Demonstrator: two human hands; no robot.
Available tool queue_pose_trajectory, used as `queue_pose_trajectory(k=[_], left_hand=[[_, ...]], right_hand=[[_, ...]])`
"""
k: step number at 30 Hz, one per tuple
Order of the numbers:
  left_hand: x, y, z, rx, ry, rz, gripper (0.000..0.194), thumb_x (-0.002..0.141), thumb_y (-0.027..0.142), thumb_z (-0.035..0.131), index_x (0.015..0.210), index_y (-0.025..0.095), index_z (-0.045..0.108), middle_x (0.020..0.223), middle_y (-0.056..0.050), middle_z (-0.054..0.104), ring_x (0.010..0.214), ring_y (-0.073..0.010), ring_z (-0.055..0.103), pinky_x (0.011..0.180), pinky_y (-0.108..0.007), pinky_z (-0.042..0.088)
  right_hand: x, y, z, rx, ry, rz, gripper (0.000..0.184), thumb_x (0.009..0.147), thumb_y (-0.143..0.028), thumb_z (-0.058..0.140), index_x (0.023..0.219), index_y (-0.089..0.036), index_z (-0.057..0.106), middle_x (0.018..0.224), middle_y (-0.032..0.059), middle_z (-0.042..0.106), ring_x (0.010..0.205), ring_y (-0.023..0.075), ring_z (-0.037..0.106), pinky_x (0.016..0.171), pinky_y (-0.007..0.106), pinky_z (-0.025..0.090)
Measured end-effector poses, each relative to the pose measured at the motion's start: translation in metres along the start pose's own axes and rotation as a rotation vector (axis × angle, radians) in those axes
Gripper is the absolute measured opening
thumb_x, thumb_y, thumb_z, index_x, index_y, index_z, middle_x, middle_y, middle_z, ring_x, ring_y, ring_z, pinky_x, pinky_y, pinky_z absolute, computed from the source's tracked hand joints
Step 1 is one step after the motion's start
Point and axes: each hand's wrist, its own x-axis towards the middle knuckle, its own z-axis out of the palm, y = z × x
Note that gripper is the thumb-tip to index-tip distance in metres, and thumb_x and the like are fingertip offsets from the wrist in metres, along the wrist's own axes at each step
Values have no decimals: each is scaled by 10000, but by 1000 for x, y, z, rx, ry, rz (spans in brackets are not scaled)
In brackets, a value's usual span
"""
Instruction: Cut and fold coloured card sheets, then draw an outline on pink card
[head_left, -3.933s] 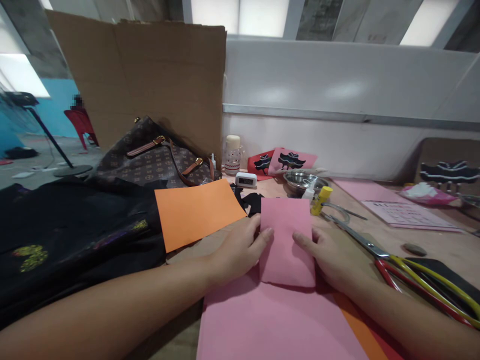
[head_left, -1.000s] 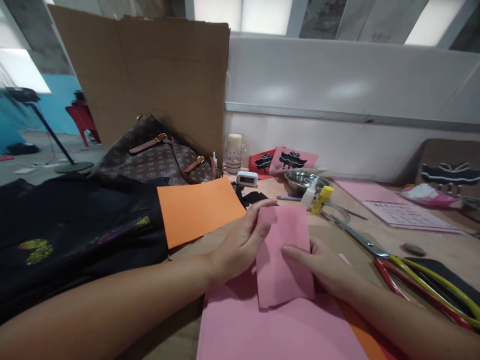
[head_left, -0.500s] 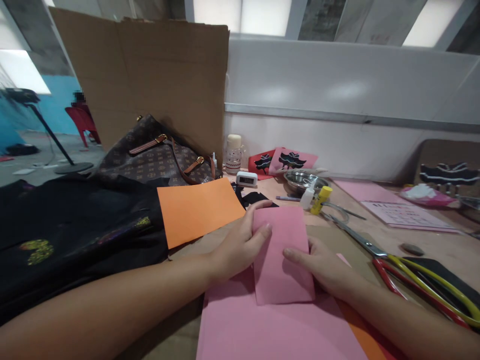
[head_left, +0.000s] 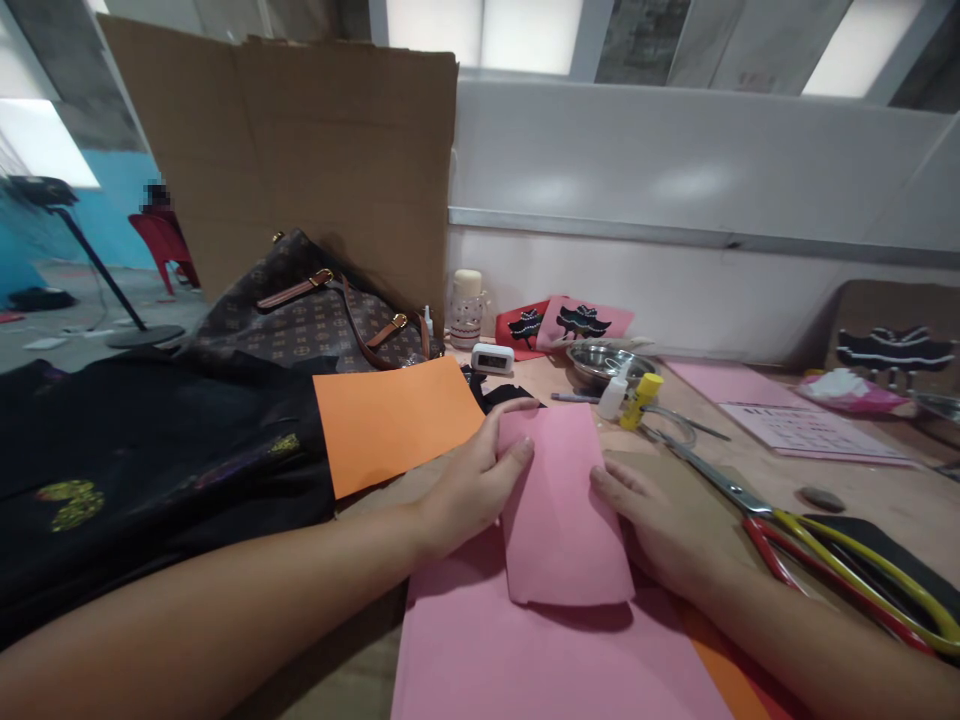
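Note:
A pink folded-looking sheet of paper (head_left: pixel 564 520) is held up, slightly tilted, over a larger pink sheet (head_left: pixel 480 660) on the table. My left hand (head_left: pixel 484 475) grips its upper left edge, thumb on the front and fingers behind. At its right edge is my right hand (head_left: pixel 649 510), with the thumb and fingertips against the side; part of its grip is hidden. Under the right forearm, orange and red sheets show beneath the larger pink one. Large scissors (head_left: pixel 750 500) with red and yellow handles lie to the right of my right hand.
Left of my hands lie an orange sheet (head_left: pixel 397 425) and black cloth (head_left: pixel 165 480). Behind are a brown handbag (head_left: pixel 300 310), a small white clock (head_left: pixel 493 359), a metal bowl (head_left: pixel 607 365), a yellow glue stick (head_left: pixel 642 400) and a white bottle (head_left: pixel 615 393). A cardboard panel (head_left: pixel 337 170) stands behind the bag.
My right hand has slid up and outward along the paper's right edge, its thumb moving off the front face. The paper has tilted a little, its top shifting left.

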Motion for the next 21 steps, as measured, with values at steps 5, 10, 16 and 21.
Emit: queue_pose_trajectory(k=[5,10,16,21], left_hand=[[-1,2,0,-26,-11,-44,413,991,404,464,1360,226,421,1428,-97,490,1321,-235,452,1134,-416,343],[-1,6,0,-63,-23,-71,401,990,389,458,1359,236,428,1426,-97,495,1280,-240,492,1103,-418,380],[-1,17,-1,-46,-61,-75,367,993,329,444,1350,246,451,1373,-78,542,1289,-228,490,1114,-395,377],[-2,24,-2,-2,-74,-71,336,992,300,422,1319,240,472,1341,-74,567,1270,-232,506,1088,-403,406]], right_hand=[[3,8,-7,29,-28,107,420,819,-493,713,1107,-194,646,1081,91,735,951,271,695,809,370,552],[4,13,-7,40,-45,136,479,806,-474,733,1158,-172,615,1104,109,731,982,273,701,793,344,557],[5,12,-9,-86,-41,127,492,800,-477,731,1179,-183,622,1135,93,728,1068,296,676,825,364,561],[6,11,-11,-152,-34,117,480,791,-468,733,1179,-203,635,1125,81,732,1074,314,671,839,399,568]])
